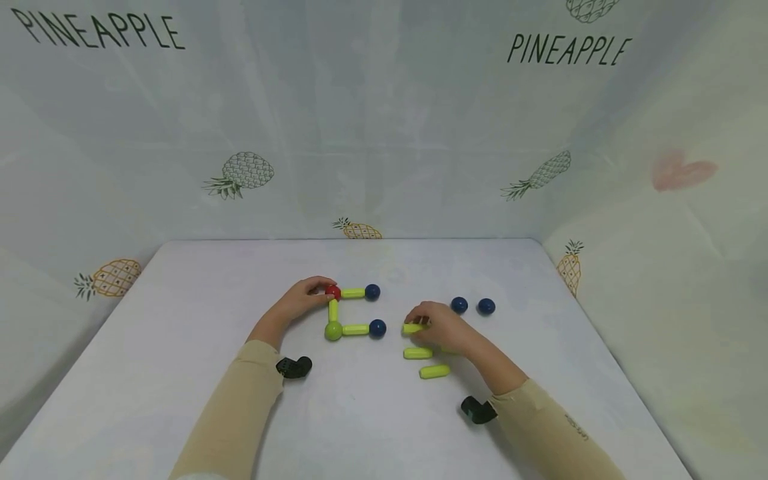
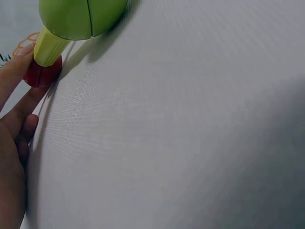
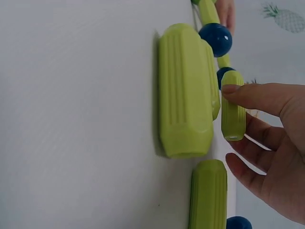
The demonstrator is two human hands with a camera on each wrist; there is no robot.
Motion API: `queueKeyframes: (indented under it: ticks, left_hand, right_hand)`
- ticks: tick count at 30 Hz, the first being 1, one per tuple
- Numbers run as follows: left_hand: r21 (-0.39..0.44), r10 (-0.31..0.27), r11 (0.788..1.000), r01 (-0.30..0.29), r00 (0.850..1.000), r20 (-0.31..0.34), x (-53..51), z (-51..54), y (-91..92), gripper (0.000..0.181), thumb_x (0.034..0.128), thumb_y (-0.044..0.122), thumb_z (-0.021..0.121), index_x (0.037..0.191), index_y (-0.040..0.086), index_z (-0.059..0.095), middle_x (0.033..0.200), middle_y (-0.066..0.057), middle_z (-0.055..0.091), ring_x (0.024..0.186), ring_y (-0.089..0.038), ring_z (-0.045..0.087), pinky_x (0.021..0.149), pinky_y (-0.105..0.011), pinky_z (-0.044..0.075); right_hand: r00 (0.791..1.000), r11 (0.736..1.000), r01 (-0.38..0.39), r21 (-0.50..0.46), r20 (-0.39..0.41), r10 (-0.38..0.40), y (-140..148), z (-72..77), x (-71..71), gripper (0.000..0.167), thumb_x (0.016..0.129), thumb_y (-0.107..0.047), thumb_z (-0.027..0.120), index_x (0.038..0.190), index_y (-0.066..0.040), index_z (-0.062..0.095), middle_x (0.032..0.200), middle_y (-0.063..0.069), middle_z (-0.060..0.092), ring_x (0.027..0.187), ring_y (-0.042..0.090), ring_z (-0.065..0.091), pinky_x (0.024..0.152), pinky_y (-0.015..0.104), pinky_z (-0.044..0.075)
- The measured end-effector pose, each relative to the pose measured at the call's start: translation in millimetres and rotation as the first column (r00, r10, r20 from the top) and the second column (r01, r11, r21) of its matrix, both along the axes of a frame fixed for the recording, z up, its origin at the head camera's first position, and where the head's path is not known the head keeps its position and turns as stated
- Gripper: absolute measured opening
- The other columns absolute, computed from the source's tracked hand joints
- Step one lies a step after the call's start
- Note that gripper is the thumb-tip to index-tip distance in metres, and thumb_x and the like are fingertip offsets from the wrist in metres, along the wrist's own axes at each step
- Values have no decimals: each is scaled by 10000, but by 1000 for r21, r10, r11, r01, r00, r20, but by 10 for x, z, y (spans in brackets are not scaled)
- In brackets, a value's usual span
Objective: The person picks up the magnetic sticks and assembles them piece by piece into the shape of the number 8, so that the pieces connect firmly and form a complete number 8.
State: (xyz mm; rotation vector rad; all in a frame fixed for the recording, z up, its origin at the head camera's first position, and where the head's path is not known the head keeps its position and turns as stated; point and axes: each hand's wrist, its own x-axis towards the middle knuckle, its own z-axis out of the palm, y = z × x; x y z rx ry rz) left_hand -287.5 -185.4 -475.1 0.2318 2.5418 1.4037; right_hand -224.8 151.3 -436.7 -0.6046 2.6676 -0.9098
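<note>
In the head view, your left hand [image 1: 298,300] is pinching the red ball [image 1: 333,291] at the far left corner of a joined frame [image 1: 355,329] on the tabletop [image 1: 342,420]; the green ball [image 1: 333,331] is sitting nearer. Your right hand [image 1: 445,327] is holding a yellow-green rod [image 1: 411,329] right of the frame, loose rods [image 1: 418,353] lying nearer and two blue balls [image 1: 486,307] farther right. In the left wrist view, your fingers [image 2: 26,105] are pinching the red ball. In the right wrist view, your fingers are pinching the rod beside the loose rods.

Black wrist pieces [image 1: 295,367] adjoin beige sleeves [image 1: 231,407], the right one perhaps lettered.
</note>
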Motion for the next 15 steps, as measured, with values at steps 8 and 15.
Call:
queueKeyframes:
  ticks: [8,15]
  left_hand:
    - [-4,-2,1000,2,1000,-4,-11,7,14,405,922,315,685,1288,155,617,1318,-103,557,1279,-310,419,1088,-506,293]
    - [1,1,1000,-1,1000,-11,-10,5,4,429,934,307,672,1319,137,592,1310,-121,562,1272,-320,425,1086,-502,298]
  right_hand:
    - [1000,1000,2,-25,9,-2,-49,76,-8,258,849,-67,748,1083,-167,705,924,-80,600,895,146,541,793,342,472]
    - [999,999,-28,-23,-30,27,-136,103,-28,268,864,-61,733,1109,-168,703,945,-72,603,890,141,535,791,328,470]
